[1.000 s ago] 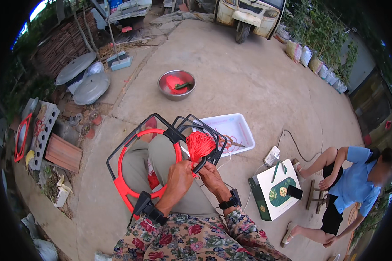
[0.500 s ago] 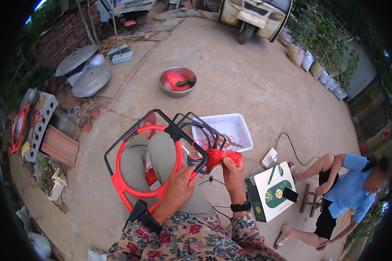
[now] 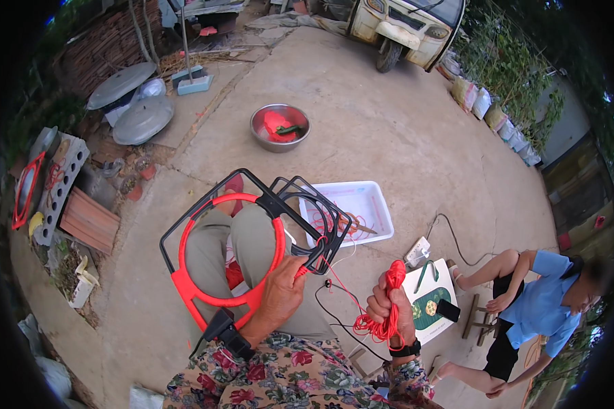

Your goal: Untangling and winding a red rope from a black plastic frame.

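Observation:
Across my knees lies a black tubular frame [image 3: 256, 178] with a ring bound in red cord [image 3: 182, 281]. My left hand [image 3: 278, 293] is closed on this frame near its right corner, pinching the end of the red winding. Off to the right, my right hand [image 3: 391, 307] grips a bundle of red cord [image 3: 394, 276], with loose loops hanging below the fist. One thin strand runs from the bundle to the frame's corner. Past that corner, more black frames [image 3: 299, 183] overlap a white plastic tray [image 3: 387, 213], which contains scissors [image 3: 363, 229] and red cord scraps.
A steel bowl [image 3: 280, 146] with red and green things sits ahead. At right, a person in a blue shirt [image 3: 535, 290] sits beside a white-and-green paper bag [image 3: 435, 290] bearing a phone [image 3: 448, 310]. A power strip [image 3: 417, 251] and black cable lie nearby. Left stands a perforated block [image 3: 54, 198].
My right hand has moved right and toward me with the cord bundle, away from the frame, drawing out a strand. My left hand keeps its grip on the frame.

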A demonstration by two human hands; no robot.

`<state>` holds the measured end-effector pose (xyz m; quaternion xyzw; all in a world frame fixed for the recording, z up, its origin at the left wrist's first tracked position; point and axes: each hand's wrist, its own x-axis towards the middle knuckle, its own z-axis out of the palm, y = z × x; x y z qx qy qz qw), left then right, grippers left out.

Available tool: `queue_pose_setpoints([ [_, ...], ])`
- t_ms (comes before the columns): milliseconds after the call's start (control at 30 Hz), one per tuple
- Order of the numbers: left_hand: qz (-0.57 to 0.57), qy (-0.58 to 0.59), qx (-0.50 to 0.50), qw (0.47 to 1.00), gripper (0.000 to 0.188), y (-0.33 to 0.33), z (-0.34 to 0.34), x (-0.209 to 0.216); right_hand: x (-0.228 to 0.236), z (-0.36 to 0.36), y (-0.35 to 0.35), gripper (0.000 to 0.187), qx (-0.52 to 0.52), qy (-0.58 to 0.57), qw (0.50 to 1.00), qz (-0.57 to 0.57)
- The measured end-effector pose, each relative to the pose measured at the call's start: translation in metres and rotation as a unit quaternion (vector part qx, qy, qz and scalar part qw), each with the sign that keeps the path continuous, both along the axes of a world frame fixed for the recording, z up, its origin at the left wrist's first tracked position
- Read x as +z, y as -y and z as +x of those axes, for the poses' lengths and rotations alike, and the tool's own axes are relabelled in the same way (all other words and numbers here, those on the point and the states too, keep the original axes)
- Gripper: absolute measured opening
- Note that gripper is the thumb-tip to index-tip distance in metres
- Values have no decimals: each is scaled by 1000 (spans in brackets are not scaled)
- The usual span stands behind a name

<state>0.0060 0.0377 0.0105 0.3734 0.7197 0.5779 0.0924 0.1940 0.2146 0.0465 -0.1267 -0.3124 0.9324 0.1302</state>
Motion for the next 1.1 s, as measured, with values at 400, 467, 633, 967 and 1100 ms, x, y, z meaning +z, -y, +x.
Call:
queue_pose_setpoints([
  [400,-3,-45,-11,999,36,-2,0,-4,-69,-10,28,31,-48,201,978,18],
  [467,-4,-43,-2,999,36,0,0,-5,-58,-44,29,39,-28,179,981,74],
  [633,2,-28,-4,1000,36,-1,0,-8,-59,-83,47,24,17,211,974,80],
  [967,27,-12,-10,1000,36,3,-2,-7,-41,-56,89,13,-29,160,891,423],
  [1100,10,25,-27,999,33,4,-4,-5,-31,-47,84,14,-40,225,912,341],
])
